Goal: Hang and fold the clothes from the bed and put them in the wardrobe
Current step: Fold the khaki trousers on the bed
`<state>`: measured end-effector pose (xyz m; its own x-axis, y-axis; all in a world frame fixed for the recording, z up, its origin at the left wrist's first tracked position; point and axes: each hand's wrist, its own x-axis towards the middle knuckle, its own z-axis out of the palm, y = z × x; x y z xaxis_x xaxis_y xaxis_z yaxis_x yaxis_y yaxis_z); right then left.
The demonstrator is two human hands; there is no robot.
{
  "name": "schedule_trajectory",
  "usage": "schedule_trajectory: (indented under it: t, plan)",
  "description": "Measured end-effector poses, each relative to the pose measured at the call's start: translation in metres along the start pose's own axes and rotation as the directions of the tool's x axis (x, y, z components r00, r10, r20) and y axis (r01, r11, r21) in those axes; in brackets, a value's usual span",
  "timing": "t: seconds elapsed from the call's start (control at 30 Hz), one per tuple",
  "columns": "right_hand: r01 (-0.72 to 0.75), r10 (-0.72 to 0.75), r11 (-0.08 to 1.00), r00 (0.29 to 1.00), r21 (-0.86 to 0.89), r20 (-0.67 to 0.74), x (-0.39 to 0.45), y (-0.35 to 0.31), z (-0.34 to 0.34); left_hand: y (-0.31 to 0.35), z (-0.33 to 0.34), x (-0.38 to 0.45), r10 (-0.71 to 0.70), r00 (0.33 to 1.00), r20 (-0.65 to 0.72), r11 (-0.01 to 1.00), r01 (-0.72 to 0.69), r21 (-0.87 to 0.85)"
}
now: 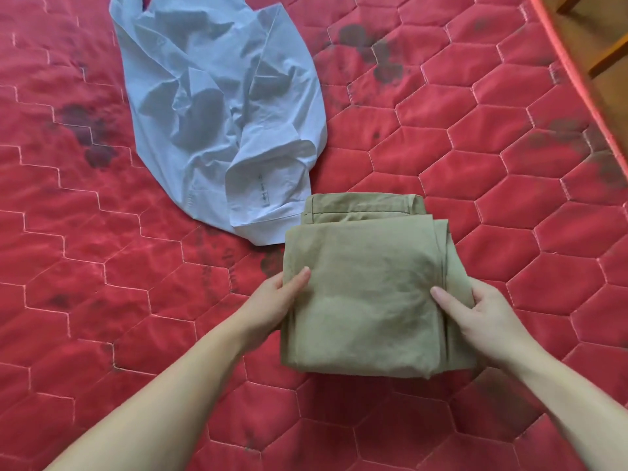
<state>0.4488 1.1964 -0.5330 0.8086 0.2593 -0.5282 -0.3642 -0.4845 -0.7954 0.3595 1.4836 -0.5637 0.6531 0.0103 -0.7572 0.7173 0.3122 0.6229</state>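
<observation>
Folded khaki trousers (367, 283) lie as a thick square bundle on the red quilted bed (136, 300). My left hand (275, 300) grips the bundle's left edge, thumb on top and fingers hidden underneath. My right hand (475, 317) grips the right edge the same way, thumb across the top layer. A crumpled light blue shirt (221, 113) lies unfolded just beyond the trousers to the left, its cuff touching the bundle's far left corner.
The bed's right edge (571, 73) runs diagonally at the top right, with a wooden floor and wooden furniture legs (608, 56) beyond it. Dark stains mark the quilt in several places.
</observation>
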Motion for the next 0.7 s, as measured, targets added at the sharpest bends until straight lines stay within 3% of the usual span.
schedule_trajectory:
  t: [0.07,0.17,0.27,0.4,0.47,0.5,0.57,0.63,0.7]
  plan:
    - [-0.048,0.048,0.998,0.999,0.05,-0.003,0.0,0.008,0.006,-0.009,-0.001,-0.007,-0.087,0.994,0.067,0.996,0.088,-0.023]
    - [-0.153,0.152,0.988,0.988,0.037,0.026,-0.004,0.027,0.011,-0.034,0.003,-0.02,-0.131,0.979,0.156,0.988,0.117,0.097]
    - [-0.248,0.244,0.969,0.965,0.025,0.091,-0.004,0.035,0.013,-0.051,0.009,-0.026,-0.104,0.983,0.149,0.966,0.064,0.251]
    - [-0.209,0.213,0.956,0.977,-0.206,-0.003,0.01,0.025,0.01,-0.047,0.019,-0.021,-0.029,0.992,0.123,0.929,-0.018,0.369]
    - [-0.207,0.204,0.972,0.978,-0.115,-0.036,0.015,0.017,0.007,-0.045,0.021,-0.014,-0.024,0.997,0.076,0.936,-0.004,0.351]
    - [-0.225,0.225,0.974,0.974,-0.01,-0.009,0.016,0.015,0.002,-0.044,0.021,-0.012,-0.03,0.998,0.056,0.938,0.009,0.347]
    - [-0.294,0.267,0.944,0.947,0.151,0.177,0.013,0.012,-0.006,-0.044,0.02,-0.01,-0.037,0.999,0.04,0.934,0.02,0.358]
    - [-0.289,0.231,0.948,0.913,0.132,0.335,0.008,0.013,-0.011,-0.045,0.019,-0.012,-0.03,0.999,0.029,0.934,0.018,0.357]
    - [-0.179,0.137,0.979,0.935,0.101,0.328,0.005,0.009,-0.014,-0.046,0.02,-0.016,0.01,1.0,0.007,0.943,-0.011,0.333]
